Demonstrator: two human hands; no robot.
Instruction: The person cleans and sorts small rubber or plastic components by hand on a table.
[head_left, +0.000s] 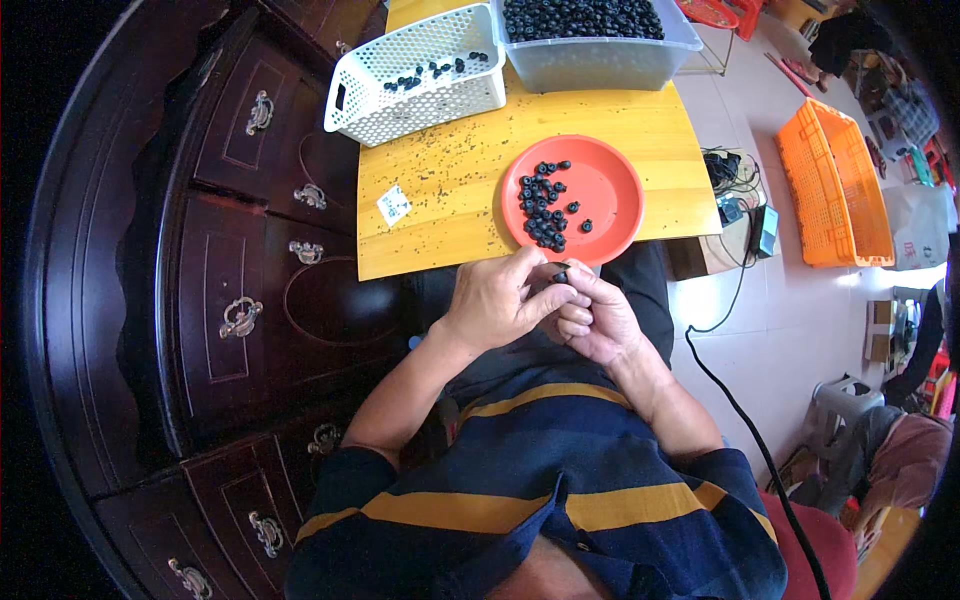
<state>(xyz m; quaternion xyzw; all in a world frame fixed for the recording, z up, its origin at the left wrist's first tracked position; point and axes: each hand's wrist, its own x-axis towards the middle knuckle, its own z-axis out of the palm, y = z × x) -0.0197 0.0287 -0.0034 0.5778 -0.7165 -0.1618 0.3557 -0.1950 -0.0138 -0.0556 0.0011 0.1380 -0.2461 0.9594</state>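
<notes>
Just past the near edge of the table, my left hand (497,303) and my right hand (603,318) meet. Between their fingertips is a small round black part (561,278), pinched by both; its lower side is hidden by my fingers. A thin dark edge shows at the top of the pinch, too small to name. Right beyond my hands sits a red round plate (620,200). Several similar small black parts (541,205) lie loose on its left half, a few of them showing a hole.
A white perforated basket (430,118) holding a few black parts and a translucent bin (600,65) heaped with them stand at the table's back. Black crumbs and a small white packet (394,206) lie on the yellow table (450,240). An orange crate (835,190) is right, dark drawers (240,300) left.
</notes>
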